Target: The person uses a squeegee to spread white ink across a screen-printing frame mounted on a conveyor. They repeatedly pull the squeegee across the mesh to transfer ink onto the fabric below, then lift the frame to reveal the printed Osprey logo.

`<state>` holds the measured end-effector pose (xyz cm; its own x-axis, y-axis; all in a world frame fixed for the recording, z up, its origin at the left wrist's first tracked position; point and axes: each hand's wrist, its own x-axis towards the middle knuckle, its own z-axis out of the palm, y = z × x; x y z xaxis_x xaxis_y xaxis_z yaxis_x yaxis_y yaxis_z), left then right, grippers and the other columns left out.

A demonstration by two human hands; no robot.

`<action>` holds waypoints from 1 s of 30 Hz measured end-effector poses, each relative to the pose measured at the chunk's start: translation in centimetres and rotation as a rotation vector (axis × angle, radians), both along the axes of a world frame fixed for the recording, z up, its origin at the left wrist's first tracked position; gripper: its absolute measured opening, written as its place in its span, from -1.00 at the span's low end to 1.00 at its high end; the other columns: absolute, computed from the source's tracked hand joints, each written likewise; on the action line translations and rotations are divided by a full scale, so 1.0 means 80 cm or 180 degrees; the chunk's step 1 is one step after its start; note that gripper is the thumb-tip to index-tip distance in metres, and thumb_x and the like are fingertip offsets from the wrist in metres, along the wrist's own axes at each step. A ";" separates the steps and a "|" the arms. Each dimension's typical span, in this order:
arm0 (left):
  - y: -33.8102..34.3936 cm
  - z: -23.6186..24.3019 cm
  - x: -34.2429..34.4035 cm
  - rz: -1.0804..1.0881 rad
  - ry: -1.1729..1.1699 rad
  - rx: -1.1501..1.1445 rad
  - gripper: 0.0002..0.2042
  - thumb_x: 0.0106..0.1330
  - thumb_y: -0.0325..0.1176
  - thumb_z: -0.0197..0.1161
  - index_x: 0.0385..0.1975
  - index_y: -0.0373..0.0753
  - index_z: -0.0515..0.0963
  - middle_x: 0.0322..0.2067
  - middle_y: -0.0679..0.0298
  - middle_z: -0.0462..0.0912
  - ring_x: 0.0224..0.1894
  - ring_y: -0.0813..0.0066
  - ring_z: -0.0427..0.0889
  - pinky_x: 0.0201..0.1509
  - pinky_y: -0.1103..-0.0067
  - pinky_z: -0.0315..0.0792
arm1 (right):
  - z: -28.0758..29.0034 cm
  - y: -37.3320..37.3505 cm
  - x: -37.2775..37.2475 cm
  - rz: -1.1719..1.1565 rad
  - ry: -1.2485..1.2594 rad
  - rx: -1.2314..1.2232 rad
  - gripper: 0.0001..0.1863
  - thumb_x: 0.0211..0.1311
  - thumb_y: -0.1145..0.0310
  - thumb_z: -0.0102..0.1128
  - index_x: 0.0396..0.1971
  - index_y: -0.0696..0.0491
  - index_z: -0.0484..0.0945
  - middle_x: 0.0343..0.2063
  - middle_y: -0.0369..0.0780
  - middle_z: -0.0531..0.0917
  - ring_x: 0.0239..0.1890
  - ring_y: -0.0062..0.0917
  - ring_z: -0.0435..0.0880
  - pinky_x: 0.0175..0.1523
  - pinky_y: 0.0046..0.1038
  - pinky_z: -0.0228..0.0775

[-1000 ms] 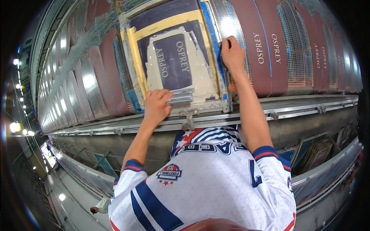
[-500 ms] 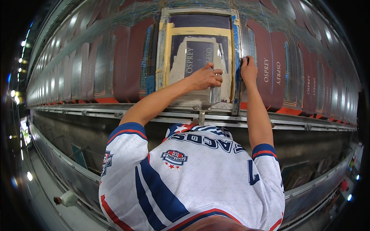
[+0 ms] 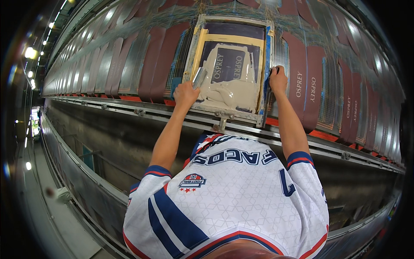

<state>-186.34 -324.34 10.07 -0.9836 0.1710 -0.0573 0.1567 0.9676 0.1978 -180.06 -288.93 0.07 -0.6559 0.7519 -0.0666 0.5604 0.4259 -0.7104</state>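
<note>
Squeegee (image 3: 199,77): metal bar at the screen's left edge, lying in pale ink.
Left hand (image 3: 185,94): just below it, grip curled around its lower end, it seems.
Screen frame (image 3: 227,113): flat on the long counter (image 3: 129,105), over maroon panels (image 3: 153,60).
Right hand (image 3: 278,80): grip clenched on the frame's blue right edge.

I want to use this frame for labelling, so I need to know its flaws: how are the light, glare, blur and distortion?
Head view: fisheye bends the table rail and fabric rows into curves, with black corners; ceiling lamps blow out at far left; soft glare on the upper right panels; the printing screen, left hand and right hand are sharp and evenly lit; the floor at lower left is dim and smeared.
</note>
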 end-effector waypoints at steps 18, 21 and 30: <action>0.018 0.000 0.013 -0.3252 -0.0031 0.0389 -0.71 0.01 -0.33 0.46 -0.23 -0.11 0.63 -0.28 0.31 0.68 -0.19 0.30 0.64 -0.04 0.36 0.35 | -0.020 0.004 -0.002 -0.0162 0.0211 -0.0103 -0.67 0.39 0.04 0.11 0.05 -0.18 0.52 -0.23 0.05 0.72 -0.15 0.08 0.69 -0.04 0.00 0.51; 0.004 -0.014 0.028 -0.3231 -0.0226 0.0620 -0.70 -0.04 -0.36 0.50 -0.26 -0.14 0.62 -0.31 0.32 0.68 -0.21 0.26 0.65 -0.06 0.36 0.35 | -0.024 0.004 -0.003 -0.0183 0.0165 -0.0056 -0.66 0.40 0.03 0.10 0.06 -0.17 0.51 -0.25 0.05 0.72 -0.18 0.09 0.69 -0.05 0.00 0.51; 0.079 -0.049 -0.118 -0.3222 -0.0084 0.0958 -0.75 -0.02 -0.28 0.50 -0.35 -0.11 0.61 -0.37 0.33 0.67 -0.25 0.27 0.66 -0.14 0.34 0.32 | -0.004 0.002 0.005 0.0021 0.0297 -0.0058 -0.66 0.45 0.11 0.07 0.00 0.04 0.52 -0.37 0.07 0.70 -0.30 0.05 0.68 -0.19 -0.04 0.46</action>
